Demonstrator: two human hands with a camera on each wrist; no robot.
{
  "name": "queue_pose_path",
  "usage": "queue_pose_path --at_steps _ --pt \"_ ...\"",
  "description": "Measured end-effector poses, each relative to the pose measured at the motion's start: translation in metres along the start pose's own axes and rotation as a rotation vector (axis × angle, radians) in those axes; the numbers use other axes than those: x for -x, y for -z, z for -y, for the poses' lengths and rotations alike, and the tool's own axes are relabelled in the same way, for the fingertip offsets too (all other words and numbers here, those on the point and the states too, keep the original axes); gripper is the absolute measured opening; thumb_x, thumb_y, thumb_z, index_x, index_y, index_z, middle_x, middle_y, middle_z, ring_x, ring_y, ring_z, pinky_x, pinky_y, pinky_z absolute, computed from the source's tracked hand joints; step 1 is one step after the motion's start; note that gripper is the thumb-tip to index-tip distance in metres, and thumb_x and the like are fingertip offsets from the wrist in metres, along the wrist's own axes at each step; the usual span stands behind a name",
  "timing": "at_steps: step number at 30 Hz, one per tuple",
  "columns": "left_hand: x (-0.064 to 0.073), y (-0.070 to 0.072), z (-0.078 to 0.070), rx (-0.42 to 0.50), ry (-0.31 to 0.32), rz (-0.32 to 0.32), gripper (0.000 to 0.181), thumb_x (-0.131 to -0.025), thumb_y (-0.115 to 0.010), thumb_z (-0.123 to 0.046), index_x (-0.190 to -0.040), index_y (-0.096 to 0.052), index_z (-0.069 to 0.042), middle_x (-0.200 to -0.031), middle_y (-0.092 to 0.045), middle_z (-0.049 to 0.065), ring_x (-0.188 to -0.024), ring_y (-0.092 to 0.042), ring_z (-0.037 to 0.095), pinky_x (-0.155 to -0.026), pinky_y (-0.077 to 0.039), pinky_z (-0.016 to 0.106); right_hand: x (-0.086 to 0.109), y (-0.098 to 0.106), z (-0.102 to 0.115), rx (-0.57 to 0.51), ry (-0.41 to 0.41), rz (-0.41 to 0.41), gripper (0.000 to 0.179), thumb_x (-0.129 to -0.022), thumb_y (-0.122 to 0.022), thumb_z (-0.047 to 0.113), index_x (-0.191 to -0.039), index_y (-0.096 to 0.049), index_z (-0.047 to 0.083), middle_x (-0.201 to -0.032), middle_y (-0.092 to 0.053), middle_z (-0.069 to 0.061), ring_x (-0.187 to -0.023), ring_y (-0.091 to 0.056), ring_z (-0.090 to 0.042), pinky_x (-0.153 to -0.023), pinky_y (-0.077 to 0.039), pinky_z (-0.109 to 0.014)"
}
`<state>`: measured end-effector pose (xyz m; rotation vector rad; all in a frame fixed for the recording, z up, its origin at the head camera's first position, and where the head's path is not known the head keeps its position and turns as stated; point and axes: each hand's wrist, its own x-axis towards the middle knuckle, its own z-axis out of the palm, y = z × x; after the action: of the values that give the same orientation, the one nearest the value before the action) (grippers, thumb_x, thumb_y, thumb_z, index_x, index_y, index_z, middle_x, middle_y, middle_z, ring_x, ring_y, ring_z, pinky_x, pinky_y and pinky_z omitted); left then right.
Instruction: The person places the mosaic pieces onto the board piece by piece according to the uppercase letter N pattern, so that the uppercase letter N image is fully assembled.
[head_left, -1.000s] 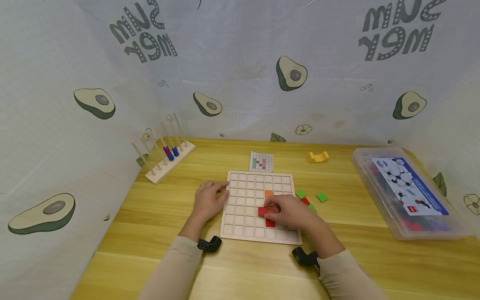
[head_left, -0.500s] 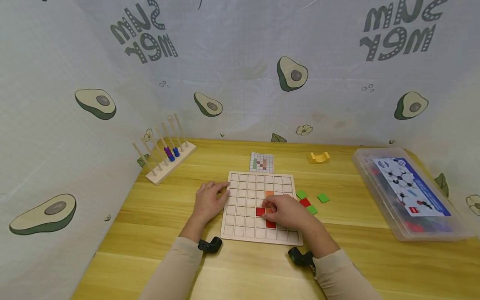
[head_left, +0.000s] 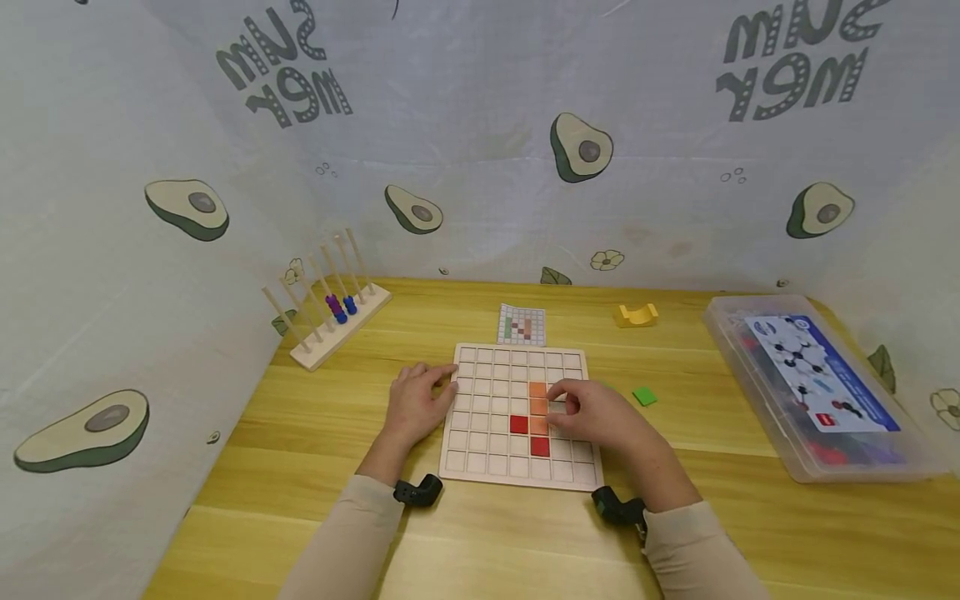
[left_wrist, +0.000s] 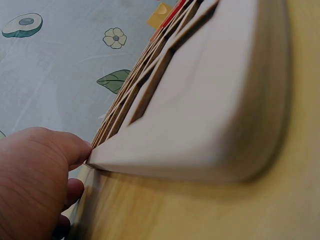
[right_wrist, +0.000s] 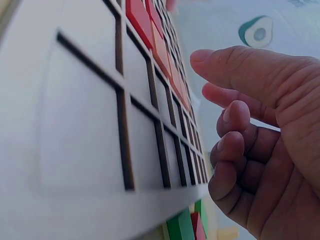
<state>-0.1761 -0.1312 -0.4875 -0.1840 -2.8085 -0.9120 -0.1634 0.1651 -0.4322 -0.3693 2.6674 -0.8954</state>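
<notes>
In the head view a wooden grid board (head_left: 480, 467) lies flat before me. Three orange tiles (head_left: 537, 390) form a column in it, with one red tile (head_left: 519, 425) left of the lowest and another red tile (head_left: 540, 447) below. My right hand (head_left: 609, 417) is just right of the orange column, over the board. Its thumb and index finger are apart with nothing between them, and the other fingers curl loosely, as the right wrist view shows. My left hand (head_left: 416, 402) rests at the board's left edge, fingertips touching it.
A small pattern card (head_left: 514, 325) lies behind the board. A loose green tile (head_left: 645, 396) is to the right; a green tile (right_wrist: 181, 226) and a red tile (right_wrist: 198, 226) show beyond the board's edge. A peg abacus (head_left: 322, 348), yellow curved block (head_left: 637, 317) and plastic box (head_left: 825, 375) stand around.
My right hand has drawn back to the right from the red and orange tiles, uncovering the orange column. The red tile beside it shifted slightly left earlier. My left hand stays put.
</notes>
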Motion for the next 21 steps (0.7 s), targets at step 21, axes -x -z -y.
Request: queue_pose_path --at_steps 21 --pt "0.000 0.000 0.001 0.014 0.003 0.005 0.033 -0.098 -0.066 -0.033 -0.129 -0.072 -0.023 -0.105 -0.069 0.002 -0.093 -0.051 0.020 -0.084 -0.037 0.038 0.007 0.032 -0.044 -0.023 -0.093 -0.101 0.031 -0.094 -0.072 0.027 -0.119 -0.066 0.008 -0.079 -0.053 -0.003 -0.066 -0.048 -0.018 -0.059 -0.039 -0.030"
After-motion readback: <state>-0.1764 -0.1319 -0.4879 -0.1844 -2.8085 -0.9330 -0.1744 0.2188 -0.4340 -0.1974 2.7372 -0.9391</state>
